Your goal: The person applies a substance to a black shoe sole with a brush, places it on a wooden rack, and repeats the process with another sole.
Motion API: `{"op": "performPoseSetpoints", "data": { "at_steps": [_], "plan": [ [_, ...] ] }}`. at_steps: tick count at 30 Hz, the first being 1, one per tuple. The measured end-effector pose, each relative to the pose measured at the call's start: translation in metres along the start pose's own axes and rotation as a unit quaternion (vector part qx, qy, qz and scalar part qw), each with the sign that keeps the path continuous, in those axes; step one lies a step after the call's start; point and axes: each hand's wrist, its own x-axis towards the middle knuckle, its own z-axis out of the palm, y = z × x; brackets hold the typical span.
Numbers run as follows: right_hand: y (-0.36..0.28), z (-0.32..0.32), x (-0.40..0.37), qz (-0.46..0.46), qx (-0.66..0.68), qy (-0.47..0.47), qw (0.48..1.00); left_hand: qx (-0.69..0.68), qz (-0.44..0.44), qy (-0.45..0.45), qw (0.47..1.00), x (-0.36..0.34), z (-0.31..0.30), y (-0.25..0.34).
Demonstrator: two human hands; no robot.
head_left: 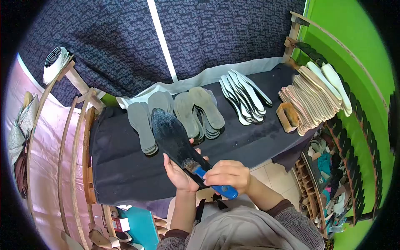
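My left hand holds a long black shoe sole from beneath, the thumb at one edge and fingertips showing along the other. The upper face of the sole has a dull, whitish, streaky film toward its far end. In my right hand is a paintbrush with a blue handle, my fingers closed around it. Its bristles touch the sole near the end closest to me. Just beyond the sole lie stacks of grey insoles on the dark cloth.
White insoles lie fanned out on the dark-covered table. To the right, a long row of beige insoles leans beside a small open wooden box. Wooden racks flank both sides; the right one carries several black soles.
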Motion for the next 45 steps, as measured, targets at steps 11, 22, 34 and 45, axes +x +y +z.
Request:
{"op": "performPoseSetpoints", "data": {
  "at_steps": [11,22,34,45],
  "plan": [
    [-0.004,-0.024,-0.022,0.060,0.054,-0.007,0.997,-0.031,0.028,-0.007,0.999,0.001,-0.011,0.010],
    [-0.006,-0.033,-0.025,0.058,-0.003,0.019,0.998,-0.040,0.094,-0.005,0.995,0.004,-0.013,0.007],
    [-0.003,-0.002,-0.019,0.010,0.017,0.012,1.000,-0.020,0.161,0.038,0.986,-0.001,-0.003,0.004],
    [0.006,0.011,-0.003,-0.008,0.007,0.037,0.999,0.017,0.069,0.049,0.996,-0.008,0.000,-0.012]
  ]
}}
